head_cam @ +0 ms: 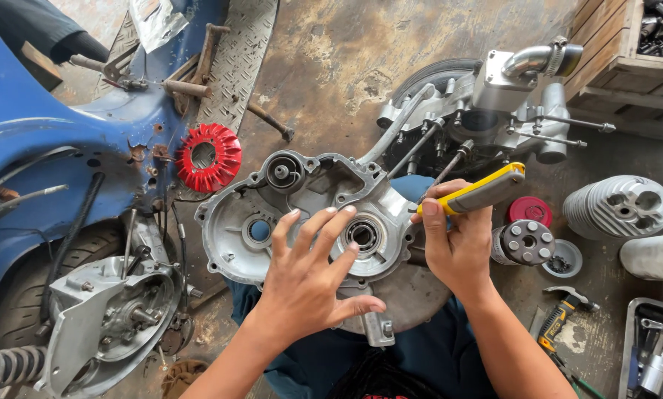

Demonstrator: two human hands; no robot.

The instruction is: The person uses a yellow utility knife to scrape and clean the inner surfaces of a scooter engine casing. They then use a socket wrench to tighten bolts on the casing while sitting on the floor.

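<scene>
We look down at our two bare hands over a cast aluminium engine case half, a dull grey shell with a ribbed inside, bolt holes round its rim and round bearing seats, resting across our lap in the middle of the view. Our left hand lies flat on it with fingers spread wide, gripping nothing, the fingertips beside a steel bearing set in the case. Our right hand is closed around the yellow and grey handle of a tool, held just above the case's right edge; its working end is hidden. On the stained concrete floor sit a red plastic fan wheel with radial blades, a finned grey cylinder and a small round metal part with holes. A second engine block with long studs lies behind. To the left is a blue scooter body. A wooden crate at top right holds dark metal parts, and a grey tray at bottom right holds wrenches and sockets, with a hammer beside it.
</scene>
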